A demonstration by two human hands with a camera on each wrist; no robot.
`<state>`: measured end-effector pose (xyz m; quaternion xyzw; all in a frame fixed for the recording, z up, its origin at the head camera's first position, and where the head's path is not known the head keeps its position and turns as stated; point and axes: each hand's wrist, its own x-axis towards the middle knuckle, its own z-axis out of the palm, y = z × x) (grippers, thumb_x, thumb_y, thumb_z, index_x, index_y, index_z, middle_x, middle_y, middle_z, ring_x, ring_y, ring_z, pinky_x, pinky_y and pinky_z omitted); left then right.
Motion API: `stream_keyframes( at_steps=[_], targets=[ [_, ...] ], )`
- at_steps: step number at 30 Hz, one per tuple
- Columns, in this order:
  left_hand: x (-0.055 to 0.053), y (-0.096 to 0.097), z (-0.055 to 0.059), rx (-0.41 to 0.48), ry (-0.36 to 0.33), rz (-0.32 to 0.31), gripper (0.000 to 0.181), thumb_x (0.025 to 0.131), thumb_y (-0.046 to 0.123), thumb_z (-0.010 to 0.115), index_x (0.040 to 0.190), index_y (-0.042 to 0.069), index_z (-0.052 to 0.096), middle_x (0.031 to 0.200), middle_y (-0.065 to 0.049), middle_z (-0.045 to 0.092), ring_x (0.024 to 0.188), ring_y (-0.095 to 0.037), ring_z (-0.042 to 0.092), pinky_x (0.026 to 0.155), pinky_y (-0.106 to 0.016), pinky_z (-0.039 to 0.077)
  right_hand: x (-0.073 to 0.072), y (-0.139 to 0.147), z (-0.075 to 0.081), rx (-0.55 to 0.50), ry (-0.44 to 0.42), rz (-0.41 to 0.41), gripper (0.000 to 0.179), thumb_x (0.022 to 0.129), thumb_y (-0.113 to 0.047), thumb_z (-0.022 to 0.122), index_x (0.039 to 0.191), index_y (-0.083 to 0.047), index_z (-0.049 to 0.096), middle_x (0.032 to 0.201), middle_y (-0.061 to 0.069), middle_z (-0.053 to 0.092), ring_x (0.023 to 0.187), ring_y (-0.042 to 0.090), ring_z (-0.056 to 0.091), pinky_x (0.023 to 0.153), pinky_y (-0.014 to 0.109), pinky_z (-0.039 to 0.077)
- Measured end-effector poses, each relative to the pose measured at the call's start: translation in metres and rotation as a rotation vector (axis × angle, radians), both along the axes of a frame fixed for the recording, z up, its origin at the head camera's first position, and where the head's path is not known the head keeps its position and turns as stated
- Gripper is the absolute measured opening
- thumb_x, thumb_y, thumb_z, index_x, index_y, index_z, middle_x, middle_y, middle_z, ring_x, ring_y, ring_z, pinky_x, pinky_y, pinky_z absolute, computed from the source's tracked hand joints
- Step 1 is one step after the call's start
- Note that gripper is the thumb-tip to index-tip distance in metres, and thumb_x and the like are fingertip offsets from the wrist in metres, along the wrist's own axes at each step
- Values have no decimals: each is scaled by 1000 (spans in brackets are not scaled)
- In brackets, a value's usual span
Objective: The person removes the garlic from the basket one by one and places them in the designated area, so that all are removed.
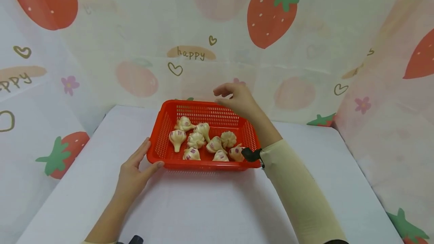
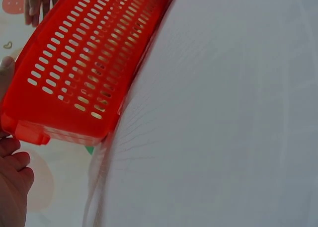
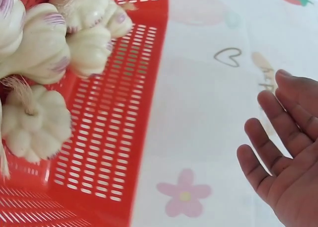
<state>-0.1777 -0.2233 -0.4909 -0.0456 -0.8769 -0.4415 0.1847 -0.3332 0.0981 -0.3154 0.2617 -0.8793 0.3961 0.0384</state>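
A red plastic basket [image 1: 203, 165] with slotted walls stands on the table and holds several garlic bulbs [image 1: 195, 140], cream with purple streaks. My left hand [image 1: 132, 178] grips its near left corner, thumb at the front rim and fingers along the left side. In the left wrist view, curled fingers [image 2: 17, 165] show beside the basket's end tab. Above the far rim hovers my right hand [image 1: 239, 99], its fingers loosely bent with nothing in them. From the right wrist, the palm faces the camera, apart from the basket wall [image 3: 144, 137], and a bulb [image 3: 37, 122] shows inside.
A white cloth [image 1: 210, 206] covers the table. Behind and at both sides hang sheets [image 1: 162, 22] printed with strawberries, hearts and flowers. A black strap piece [image 1: 251, 155] on the right wrist overlaps the basket's near right corner in the head view.
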Motion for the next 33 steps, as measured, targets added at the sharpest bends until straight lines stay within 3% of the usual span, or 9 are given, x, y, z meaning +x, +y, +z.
stream_keyframes(
  at_steps=[4,9,12,25,33],
  targets=[
    [-1,0,0,6,-2,-2,85,87,38,83,158,24,40,161,4,43,149,-23,40,109,-43,43,-9,-5,-15,11,-60,-2,26,95,-21,75,120,-13,73,120,5,71,114,26,60,98,42,54],
    [0,0,2,3,-9,7,85,86,39,83,158,25,40,161,7,42,149,-20,40,108,-14,38,-18,-13,-32,8,-103,9,27,94,-20,76,120,-12,73,123,11,71,112,25,61,100,44,54],
    [1,0,3,8,-7,6,84,86,39,83,158,26,40,161,7,42,149,-19,40,104,-5,33,-21,-17,-40,-7,-117,22,27,95,-19,76,120,-12,73,123,12,71,110,24,62,99,43,55],
    [2,0,5,19,7,-17,82,88,36,82,158,21,41,161,1,43,149,-25,41,109,-38,42,-40,-27,-62,103,-180,101,36,95,-21,75,128,-9,69,126,6,69,115,23,61,104,42,53],
    [2,0,2,28,-3,-10,84,87,38,83,158,25,40,161,6,42,150,-17,39,104,-7,33,-51,-30,-79,227,-263,181,37,95,-17,75,131,-8,69,128,6,70,120,22,62,106,39,52]
  ],
)
